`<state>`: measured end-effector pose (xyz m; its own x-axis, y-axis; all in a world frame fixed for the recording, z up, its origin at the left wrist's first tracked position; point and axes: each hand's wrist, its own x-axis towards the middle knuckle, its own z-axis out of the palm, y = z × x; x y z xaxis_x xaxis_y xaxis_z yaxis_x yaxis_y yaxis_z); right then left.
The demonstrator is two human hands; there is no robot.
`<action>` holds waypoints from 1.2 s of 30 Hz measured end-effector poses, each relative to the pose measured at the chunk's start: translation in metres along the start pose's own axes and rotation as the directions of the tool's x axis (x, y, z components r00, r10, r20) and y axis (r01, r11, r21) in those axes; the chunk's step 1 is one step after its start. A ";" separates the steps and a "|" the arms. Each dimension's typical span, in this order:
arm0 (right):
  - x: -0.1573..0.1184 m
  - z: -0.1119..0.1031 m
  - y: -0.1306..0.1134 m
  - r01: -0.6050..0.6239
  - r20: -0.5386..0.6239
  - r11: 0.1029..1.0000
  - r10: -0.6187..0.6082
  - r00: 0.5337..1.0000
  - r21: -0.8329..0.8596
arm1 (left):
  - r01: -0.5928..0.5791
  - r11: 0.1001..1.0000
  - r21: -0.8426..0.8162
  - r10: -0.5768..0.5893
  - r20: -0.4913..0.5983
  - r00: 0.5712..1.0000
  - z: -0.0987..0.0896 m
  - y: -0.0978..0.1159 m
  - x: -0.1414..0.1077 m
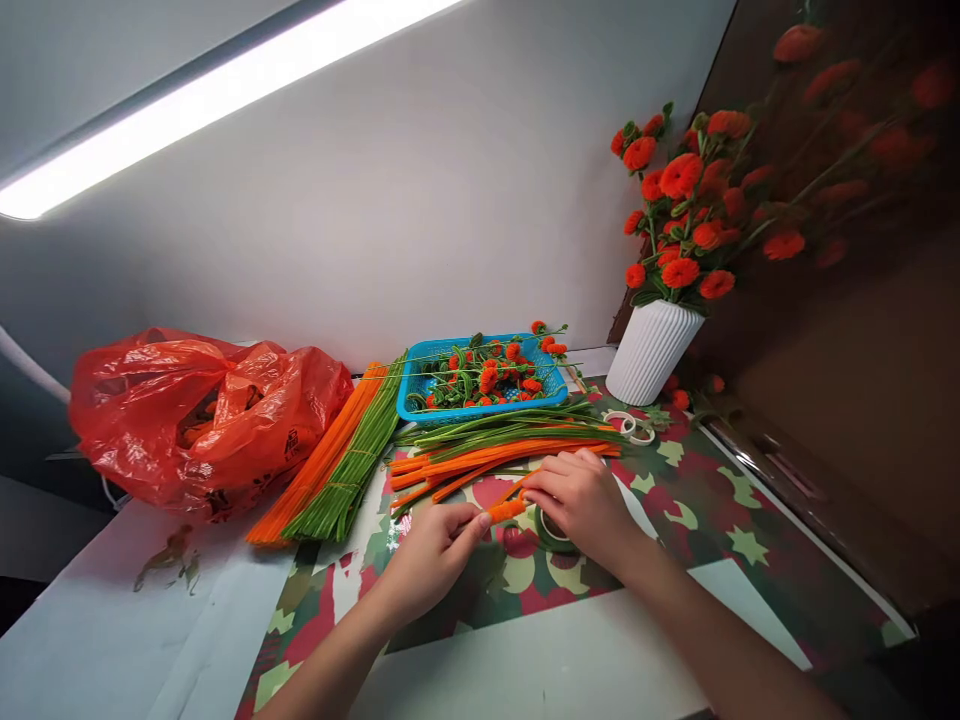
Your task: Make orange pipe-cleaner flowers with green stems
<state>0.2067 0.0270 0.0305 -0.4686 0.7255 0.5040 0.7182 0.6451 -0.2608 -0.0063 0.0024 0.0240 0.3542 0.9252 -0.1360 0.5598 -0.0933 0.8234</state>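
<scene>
Between my two hands is an orange pipe cleaner point(508, 510), coiled into a short, tight spiral. My left hand point(439, 555) is closed, with thumb and forefinger pinching the coil's left end. At the right end, the bent fingers of my right hand point(585, 500) grip the same pipe cleaner. What the coil is wound on, if anything, I cannot make out. A roll of dark green tape point(551, 535) lies partly hidden under my right hand. Just beyond my fingers lie loose orange pipe cleaners point(442, 465) and green pipe cleaners point(510, 428).
A blue basket point(409, 385) of small orange flowers stands at the back. Left of it are bundled orange and green stems point(345, 480) and a red plastic bag point(150, 420). Two white rings point(637, 430) lie near a white vase point(652, 350) of orange flowers.
</scene>
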 end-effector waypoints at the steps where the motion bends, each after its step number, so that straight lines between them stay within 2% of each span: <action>1: -0.001 0.003 -0.001 -0.008 -0.062 1.000 0.008 0.998 0.009 | 0.001 1.000 -0.021 -0.002 -0.025 1.000 0.002 0.000 0.000; 5: -0.004 0.010 -0.009 -0.027 -0.220 0.997 0.042 0.975 0.068 | -0.013 0.988 -0.156 -0.006 -0.118 0.993 0.007 0.000 0.002; 8: -0.005 0.010 -0.014 -0.023 -0.285 0.989 0.065 0.956 0.148 | 0.011 0.936 -0.351 -0.068 -0.149 0.987 0.009 -0.001 0.002; 11: -0.004 0.008 -0.019 -0.002 -0.322 0.955 0.101 0.941 0.296 | 0.075 0.785 -0.615 -0.146 -0.066 0.987 0.013 -0.004 0.003; 14: -0.003 0.005 -0.023 -0.045 -0.298 0.859 0.226 0.928 0.509 | 0.136 0.604 -0.785 -0.163 0.045 0.986 0.017 -0.006 0.002; 16: -0.001 0.003 -0.023 -0.132 -0.196 0.722 0.352 0.916 0.679 | 0.150 0.527 -0.836 -0.148 0.084 0.985 0.019 -0.005 0.001; 18: 0.001 0.000 -0.021 -0.219 -0.012 0.505 0.415 0.910 0.835 | 0.147 0.482 -0.864 -0.101 0.112 0.989 0.018 -0.004 0.000; 19: 0.002 -0.001 -0.018 -0.259 0.096 0.382 0.396 0.913 0.887 | 0.145 0.473 -0.869 -0.064 0.130 0.989 0.017 -0.004 -0.001; 21: 0.002 -0.004 -0.012 -0.354 0.304 0.168 0.264 0.915 0.920 | 0.149 0.490 -0.859 0.023 0.184 0.983 0.014 -0.005 -0.003; 23: 0.002 -0.007 -0.004 -0.466 0.462 0.064 0.070 0.884 0.882 | 0.158 0.561 -0.813 0.102 0.257 0.961 0.009 -0.007 -0.004; 25: 0.002 -0.010 0.003 -0.531 0.538 0.084 -0.097 0.837 0.843 | 0.149 0.667 -0.730 0.146 0.324 0.935 0.003 -0.010 -0.004; 28: 0.003 -0.015 0.012 -0.519 0.566 0.233 -0.252 0.785 0.823 | 0.096 0.820 -0.564 0.154 0.379 0.913 -0.005 -0.012 -0.005; 30: 0.004 -0.018 0.015 -0.502 0.591 0.324 -0.307 0.746 0.802 | 0.081 0.885 -0.459 0.132 0.414 0.900 -0.009 -0.012 -0.005; 33: 0.003 -0.020 0.017 -0.488 0.635 0.435 -0.312 0.706 0.757 | 0.082 0.942 -0.327 0.082 0.456 0.886 -0.012 -0.010 -0.006; 36: 0.000 -0.018 0.017 -0.487 0.681 0.558 -0.206 0.703 0.672 | 0.024 0.978 -0.207 0.065 0.414 0.908 -0.012 -0.006 -0.005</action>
<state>0.2282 0.0339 0.0414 -0.8276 0.5402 -0.1525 0.2833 0.1673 -0.9443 -0.0204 0.0029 0.0268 0.6680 0.6821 -0.2975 0.4006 0.0073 0.9162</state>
